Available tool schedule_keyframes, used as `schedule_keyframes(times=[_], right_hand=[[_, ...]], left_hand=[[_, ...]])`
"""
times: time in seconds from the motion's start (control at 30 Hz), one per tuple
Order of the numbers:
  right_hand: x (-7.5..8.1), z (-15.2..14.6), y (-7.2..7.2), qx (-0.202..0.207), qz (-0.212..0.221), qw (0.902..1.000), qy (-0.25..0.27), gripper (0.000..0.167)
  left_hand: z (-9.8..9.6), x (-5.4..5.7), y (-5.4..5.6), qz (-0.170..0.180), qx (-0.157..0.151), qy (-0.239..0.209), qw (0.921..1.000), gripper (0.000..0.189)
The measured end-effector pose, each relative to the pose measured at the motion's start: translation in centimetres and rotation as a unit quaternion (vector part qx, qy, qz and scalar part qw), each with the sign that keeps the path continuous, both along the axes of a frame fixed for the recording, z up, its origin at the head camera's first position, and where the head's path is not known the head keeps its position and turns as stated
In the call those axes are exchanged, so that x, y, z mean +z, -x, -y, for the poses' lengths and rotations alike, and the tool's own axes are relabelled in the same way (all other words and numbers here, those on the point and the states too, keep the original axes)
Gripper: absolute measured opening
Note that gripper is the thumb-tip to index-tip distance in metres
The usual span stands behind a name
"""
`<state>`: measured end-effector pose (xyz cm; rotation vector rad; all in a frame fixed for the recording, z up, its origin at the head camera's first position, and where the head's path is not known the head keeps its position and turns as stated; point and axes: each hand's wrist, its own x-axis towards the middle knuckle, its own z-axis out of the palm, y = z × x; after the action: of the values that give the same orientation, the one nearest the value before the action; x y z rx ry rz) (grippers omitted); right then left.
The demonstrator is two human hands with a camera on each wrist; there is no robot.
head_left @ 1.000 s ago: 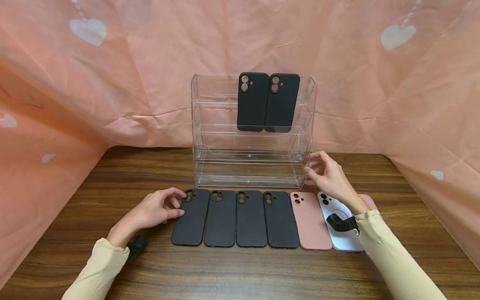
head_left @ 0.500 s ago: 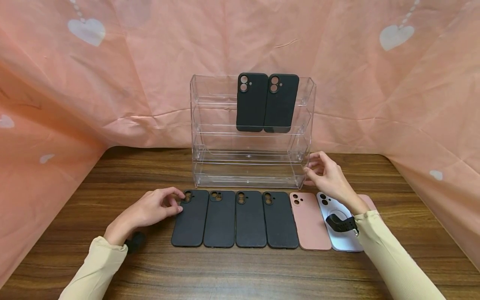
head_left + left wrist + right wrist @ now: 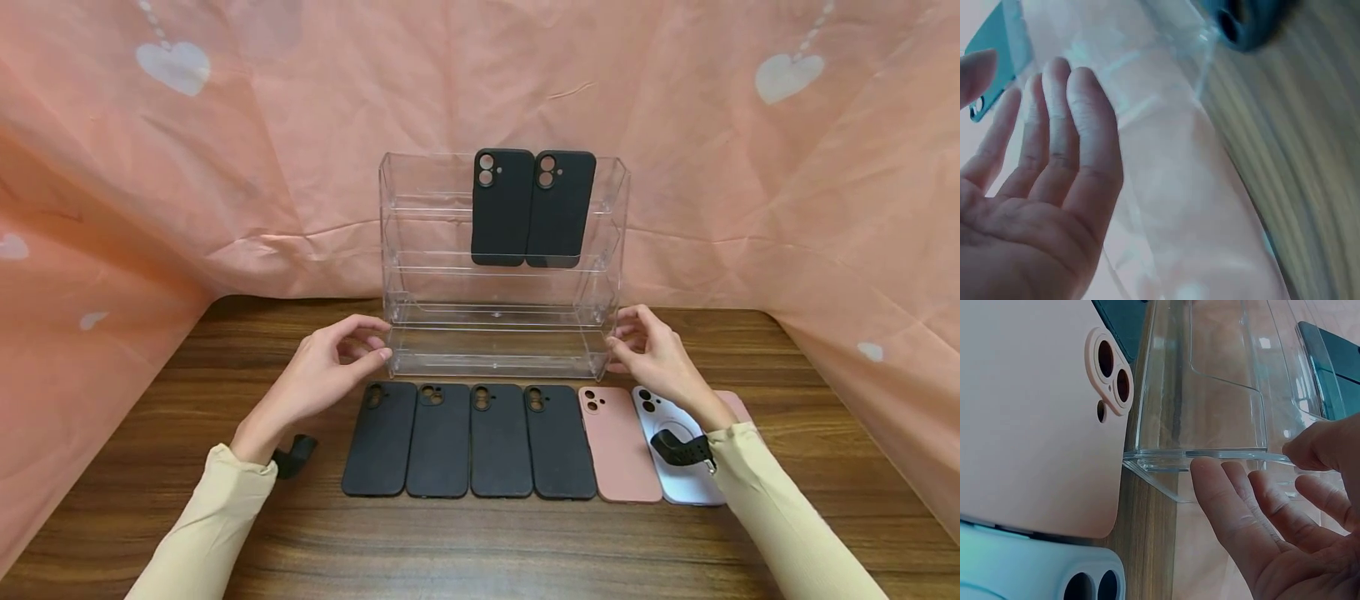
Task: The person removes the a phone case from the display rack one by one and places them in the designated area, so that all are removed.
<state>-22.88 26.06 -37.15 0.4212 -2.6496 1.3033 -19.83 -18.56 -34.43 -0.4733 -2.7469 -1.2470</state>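
A clear acrylic tiered display rack stands at the back middle of the wooden table. My left hand is by the rack's left side, thumb and fingers apart, fingertips right at its edge. In the left wrist view its fingers look straight, with nothing in them. My right hand touches the rack's right side panel with its fingertips; in the right wrist view its fingers reach the panel's outer face, thumb at the edge. Two black phone cases stand side by side on the rack's top tier.
Several black phone cases lie in a row before the rack. A pink phone case and a white phone case follow on the right, then another pink case partly under the right forearm. Peach cloth hangs behind.
My left hand has moved up and right, from the leftmost black phone case to the rack's left side. The right hand stays at the rack's right side.
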Motion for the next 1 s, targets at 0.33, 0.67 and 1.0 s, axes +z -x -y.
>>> schedule_keyframes(times=[0.33, 0.67, 1.0], right_hand=[[0.1, 0.1, 0.0, -0.003, 0.001, 1.0000, -0.004, 0.035], [0.1, 0.1, 0.0, 0.002, 0.011, 0.9999, 0.002, 0.040], [-0.1, 0.0, 0.1, -0.001, -0.004, 0.9999, -0.011, 0.039]], left_hand=[[-2.7, 1.3, 1.3, -0.042, -0.003, -0.083, 0.9956, 0.031], [-5.2, 2.6, 3.1, -0.059, -0.028, -0.163, 0.9844, 0.032], [-8.0, 4.1, 5.1, -0.091, -0.007, -0.223, 0.9705, 0.030]])
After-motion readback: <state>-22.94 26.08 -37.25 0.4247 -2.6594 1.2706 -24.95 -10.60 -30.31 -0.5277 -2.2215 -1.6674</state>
